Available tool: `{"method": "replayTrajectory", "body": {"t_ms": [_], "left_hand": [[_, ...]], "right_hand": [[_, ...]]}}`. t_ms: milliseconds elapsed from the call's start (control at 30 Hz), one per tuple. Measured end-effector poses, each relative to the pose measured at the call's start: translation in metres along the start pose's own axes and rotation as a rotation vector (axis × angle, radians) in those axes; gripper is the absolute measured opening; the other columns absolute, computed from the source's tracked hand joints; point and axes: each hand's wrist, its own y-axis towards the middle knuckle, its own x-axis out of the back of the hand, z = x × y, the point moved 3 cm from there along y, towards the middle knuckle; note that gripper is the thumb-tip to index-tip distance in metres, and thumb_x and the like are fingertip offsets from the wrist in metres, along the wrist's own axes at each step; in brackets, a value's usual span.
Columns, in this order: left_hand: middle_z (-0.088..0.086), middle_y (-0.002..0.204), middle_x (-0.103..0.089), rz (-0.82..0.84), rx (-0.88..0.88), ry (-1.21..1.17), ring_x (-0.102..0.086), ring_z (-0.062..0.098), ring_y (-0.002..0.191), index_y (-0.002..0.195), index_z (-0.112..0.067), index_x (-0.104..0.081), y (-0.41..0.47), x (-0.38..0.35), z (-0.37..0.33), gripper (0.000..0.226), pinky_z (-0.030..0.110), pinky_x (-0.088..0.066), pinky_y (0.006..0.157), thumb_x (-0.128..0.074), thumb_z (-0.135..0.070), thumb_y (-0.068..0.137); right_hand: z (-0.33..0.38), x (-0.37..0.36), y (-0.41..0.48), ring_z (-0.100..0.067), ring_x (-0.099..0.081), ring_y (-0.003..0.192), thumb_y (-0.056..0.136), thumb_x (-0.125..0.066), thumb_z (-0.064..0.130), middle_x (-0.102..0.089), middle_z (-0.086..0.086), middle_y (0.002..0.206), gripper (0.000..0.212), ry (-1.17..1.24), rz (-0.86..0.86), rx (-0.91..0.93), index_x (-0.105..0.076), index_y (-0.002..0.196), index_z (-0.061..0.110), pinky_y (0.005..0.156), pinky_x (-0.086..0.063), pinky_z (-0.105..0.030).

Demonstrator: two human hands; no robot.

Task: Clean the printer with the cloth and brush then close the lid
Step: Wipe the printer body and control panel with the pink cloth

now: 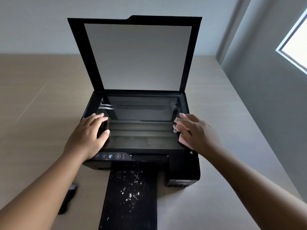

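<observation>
Two hands lie on the open printer (182, 171) in the head view, one at each side of the scanner glass (141, 127).

The left hand (89, 131) rests flat at the glass's 9 o'clock edge. Its fingers are straight and point toward 1 o'clock, and it grips nothing. The right hand (197, 131) lies at the 3 o'clock edge, its straight fingers pressing a pink cloth (182, 139) onto the glass. This is a flat press, not a pinch. Most of the cloth is hidden under the fingers, and only its left margin shows.

The glass's long axis runs from 9 to 3 o'clock, and the uncovered part of it lies at 9 o'clock from the cloth, between the two hands. A wipe would therefore probably go from the right hand toward the left, with the left hand steadying the body.

The lid (137, 55) stands raised at 12 o'clock, hinged along the far edge of the glass and tilted slightly back. Neither hand touches it, and both are about equally near it.

The brush (68, 200) lies on the bench (33, 97) at 7 o'clock from the printer, well apart from the hands. Its long axis runs roughly from 1 to 7 o'clock. It sits just beside the left forearm, so the left hand looks the nearer one for it.

The output tray (116, 205) extends toward 6 o'clock and carries scattered white specks (131, 193). By my reading the brushing is not yet done, and the lid is not yet closed.
</observation>
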Motion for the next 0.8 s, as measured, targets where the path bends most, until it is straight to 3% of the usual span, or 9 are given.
{"method": "replayTrajectory", "body": {"t_ms": [200,333,433,600,800], "left_hand": [[-0.001,0.146,-0.044,0.005,0.005,0.005,-0.032,0.021,0.138,0.132,-0.021,-0.048,-0.002,-0.001,0.001,0.057,0.043,-0.025,0.114,-0.036,-0.048,0.083],[0.000,0.146,-0.044,0.003,0.007,0.000,-0.032,0.022,0.138,0.132,-0.020,-0.048,-0.004,-0.002,0.000,0.056,0.043,-0.024,0.115,-0.040,-0.046,0.083],[0.001,0.146,-0.044,-0.008,0.003,0.001,-0.032,0.023,0.138,0.132,-0.019,-0.049,-0.003,-0.001,0.000,0.057,0.043,-0.024,0.115,-0.040,-0.047,0.083],[0.002,0.148,-0.042,0.001,-0.012,0.013,-0.030,0.024,0.139,0.134,-0.018,-0.048,-0.006,-0.003,0.001,0.058,0.043,-0.023,0.115,-0.038,-0.048,0.084],[0.004,0.150,-0.039,0.026,-0.032,0.012,-0.026,0.025,0.141,0.137,-0.017,-0.044,-0.003,-0.007,0.006,0.058,0.042,-0.019,0.116,-0.039,-0.048,0.088]], "right_hand": [[0.022,0.006,-0.055,-0.026,-0.067,0.088,0.089,-0.060,0.036,-0.061,0.014,0.122,0.025,-0.102,-0.058,-0.026,-0.066,0.113,0.040,0.061,-0.051,-0.032],[0.026,0.010,-0.077,-0.016,-0.066,0.104,0.093,-0.052,0.042,-0.060,0.018,0.122,0.021,-0.005,-0.161,-0.183,-0.066,0.109,0.044,0.065,-0.052,-0.033],[0.034,0.012,-0.091,-0.017,-0.066,0.104,0.096,-0.045,0.047,-0.059,0.017,0.121,0.025,0.008,-0.259,-0.252,-0.067,0.109,0.043,0.065,-0.054,-0.035],[0.062,-0.011,-0.105,-0.026,-0.067,0.091,0.090,-0.062,0.034,-0.063,0.011,0.115,0.019,-0.103,-0.254,-0.270,-0.069,0.107,0.038,0.058,-0.048,-0.031],[0.108,-0.036,-0.095,-0.024,-0.062,0.071,0.093,-0.050,0.038,-0.062,0.005,0.108,0.026,-0.251,-0.220,-0.137,-0.067,0.112,0.030,0.056,-0.043,-0.027]]}}
